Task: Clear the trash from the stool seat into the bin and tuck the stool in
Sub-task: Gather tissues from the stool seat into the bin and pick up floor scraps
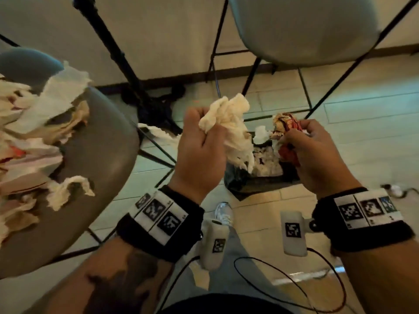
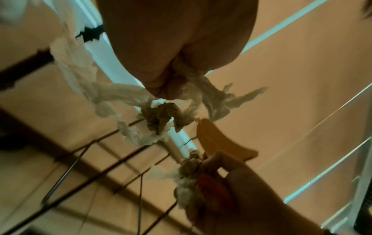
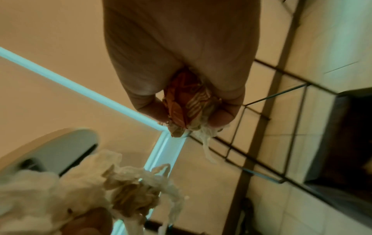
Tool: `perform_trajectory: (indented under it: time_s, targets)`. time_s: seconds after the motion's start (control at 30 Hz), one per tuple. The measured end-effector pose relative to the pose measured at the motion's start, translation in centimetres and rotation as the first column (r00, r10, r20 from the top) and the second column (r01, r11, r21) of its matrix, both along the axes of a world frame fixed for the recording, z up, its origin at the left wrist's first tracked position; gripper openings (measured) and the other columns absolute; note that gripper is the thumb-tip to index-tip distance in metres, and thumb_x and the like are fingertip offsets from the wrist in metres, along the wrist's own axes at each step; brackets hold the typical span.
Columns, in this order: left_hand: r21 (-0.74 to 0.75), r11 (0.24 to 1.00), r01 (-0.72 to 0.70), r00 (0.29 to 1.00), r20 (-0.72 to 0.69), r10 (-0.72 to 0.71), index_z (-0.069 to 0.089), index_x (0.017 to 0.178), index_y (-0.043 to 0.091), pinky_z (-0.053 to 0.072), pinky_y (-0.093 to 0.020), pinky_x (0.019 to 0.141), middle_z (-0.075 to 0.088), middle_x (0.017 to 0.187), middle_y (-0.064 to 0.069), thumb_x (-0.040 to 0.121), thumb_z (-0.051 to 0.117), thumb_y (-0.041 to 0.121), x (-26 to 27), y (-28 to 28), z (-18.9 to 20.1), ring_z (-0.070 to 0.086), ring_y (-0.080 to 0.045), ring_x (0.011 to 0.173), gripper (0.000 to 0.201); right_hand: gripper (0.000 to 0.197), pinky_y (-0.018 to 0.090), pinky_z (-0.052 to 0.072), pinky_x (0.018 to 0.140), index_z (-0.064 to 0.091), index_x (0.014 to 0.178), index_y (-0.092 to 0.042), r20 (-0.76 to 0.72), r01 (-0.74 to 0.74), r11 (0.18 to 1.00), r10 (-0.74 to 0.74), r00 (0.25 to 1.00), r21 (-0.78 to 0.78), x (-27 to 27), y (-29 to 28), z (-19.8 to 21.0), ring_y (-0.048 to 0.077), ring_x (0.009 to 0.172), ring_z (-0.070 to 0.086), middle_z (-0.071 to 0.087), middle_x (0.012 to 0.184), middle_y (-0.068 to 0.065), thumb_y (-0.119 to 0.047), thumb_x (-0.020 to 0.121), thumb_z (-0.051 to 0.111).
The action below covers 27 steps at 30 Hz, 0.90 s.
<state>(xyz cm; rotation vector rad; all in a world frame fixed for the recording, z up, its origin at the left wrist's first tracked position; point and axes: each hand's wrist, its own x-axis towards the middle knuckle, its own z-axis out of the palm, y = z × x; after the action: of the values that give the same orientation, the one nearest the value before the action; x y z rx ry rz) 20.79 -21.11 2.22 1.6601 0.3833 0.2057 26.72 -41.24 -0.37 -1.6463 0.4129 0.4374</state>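
My left hand (image 1: 199, 141) grips a wad of crumpled white tissue (image 1: 229, 123) above the black-lined bin (image 1: 260, 175) on the floor. My right hand (image 1: 315, 150) clutches a crumpled red wrapper (image 1: 288, 125) with some tissue, also over the bin. The right wrist view shows the red wrapper (image 3: 185, 105) pinched between curled fingers; the left wrist view shows the tissue (image 2: 201, 89) in the left fist. The grey stool seat (image 1: 95, 155) at left carries a heap of tissues and paper scraps (image 1: 31, 137).
A second grey stool (image 1: 301, 30) with black wire legs stands beyond the bin. A black tripod base (image 1: 156, 105) sits on the tiled floor by the wall. A tissue (image 1: 158, 132) lies on the floor near the bin. Cables trail by my legs.
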Motion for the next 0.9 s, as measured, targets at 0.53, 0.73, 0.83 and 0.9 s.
perform_trajectory:
  time_s: [0.53, 0.73, 0.83, 0.9]
  targets:
    - [-0.060, 0.846, 0.530, 0.657, -0.602, -0.454, 0.046, 0.126, 0.018, 0.045, -0.027, 0.060, 0.059, 0.097, 0.002, 0.103, 0.049, 0.022, 10.7, -14.2, -26.9, 0.058, -0.009, 0.078, 0.023, 0.025, 0.040, 0.013, 0.055, 0.057, 0.075, -0.007, -0.393, 0.213, 0.977, -0.188, 0.900, 0.021, 6.7, -13.3, -25.8, 0.019, 0.040, 0.023, 0.028, 0.056, 0.008, -0.022, 0.094, 0.054]
    - [-0.171, 0.769, 0.616, 0.545, -0.613, -0.572, 0.006, 0.163, 0.024, 0.034, -0.037, 0.120, 0.026, 0.168, -0.002, 0.097, 0.066, 0.035, 11.4, -13.9, -29.5, 0.036, -0.021, 0.149, 0.090, 0.063, 0.036, 0.056, 0.076, 0.064, 0.122, 0.000, -0.479, 0.354, 0.935, -0.310, 0.821, 0.000, 7.3, -13.4, -28.2, 0.025, 0.084, 0.071, 0.071, 0.111, 0.015, -0.037, 0.073, 0.079]
    - [-0.184, 0.784, 0.593, 0.531, -0.642, -0.552, -0.014, 0.161, 0.032, 0.014, -0.042, 0.128, 0.000, 0.173, -0.001, 0.098, 0.060, 0.047, 11.2, -12.6, -30.0, 0.009, -0.019, 0.158, 0.099, 0.078, 0.052, 0.049, 0.103, 0.043, 0.150, -0.012, -0.500, 0.405, 0.911, -0.389, 0.774, -0.083, 7.5, -13.3, -28.4, 0.035, 0.135, 0.048, 0.047, 0.151, 0.013, -0.046, 0.087, 0.072]
    - [-0.187, 0.808, 0.559, 0.553, -0.642, -0.531, -0.015, 0.161, 0.035, 0.012, -0.045, 0.129, -0.005, 0.173, 0.001, 0.096, 0.055, 0.055, 10.9, -11.4, -29.9, 0.005, -0.019, 0.159, 0.098, 0.076, 0.057, 0.040, 0.110, 0.038, 0.153, -0.015, -0.512, 0.438, 0.895, -0.417, 0.751, -0.087, 7.2, -13.3, -28.5, 0.038, 0.144, 0.036, 0.040, 0.157, 0.013, -0.048, 0.091, 0.067]
